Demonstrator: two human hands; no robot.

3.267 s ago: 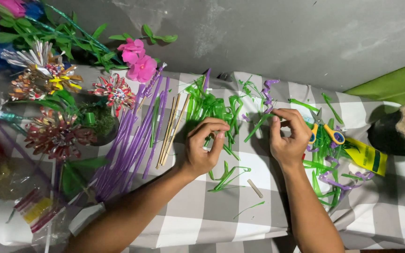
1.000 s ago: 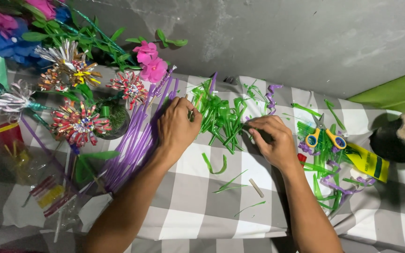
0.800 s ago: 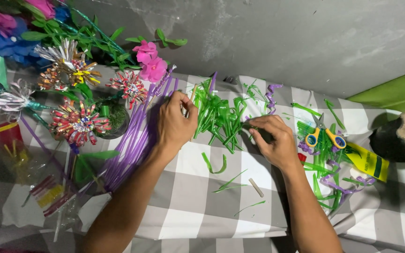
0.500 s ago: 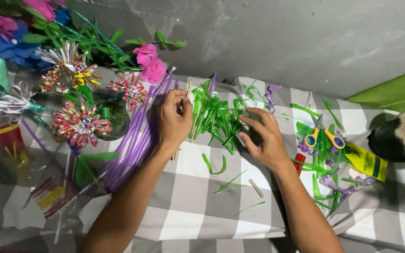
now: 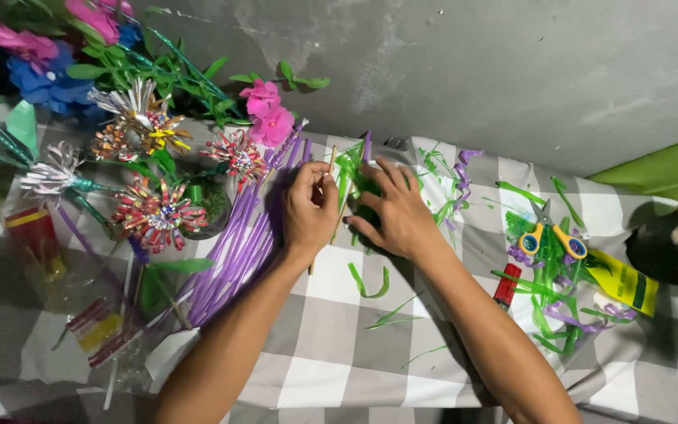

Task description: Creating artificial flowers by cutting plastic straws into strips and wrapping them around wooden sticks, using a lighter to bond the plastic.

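My left hand pinches a thin wooden stick that lies on the checked cloth, beside a row of purple straws. My right hand rests flat on a heap of green strips, covering most of it, fingers spread, its thumb close to my left hand. A curled green strip lies just below both hands.
Handmade paper and straw flowers and pink blooms crowd the left back. Yellow-and-blue scissors, a red tube and green and purple scraps lie at right. Plastic packets sit front left. A grey wall runs behind.
My right hand slid left from the scraps near the scissors onto the green strip heap, beside my left hand. My left hand shifted slightly right and has taken up a wooden stick.
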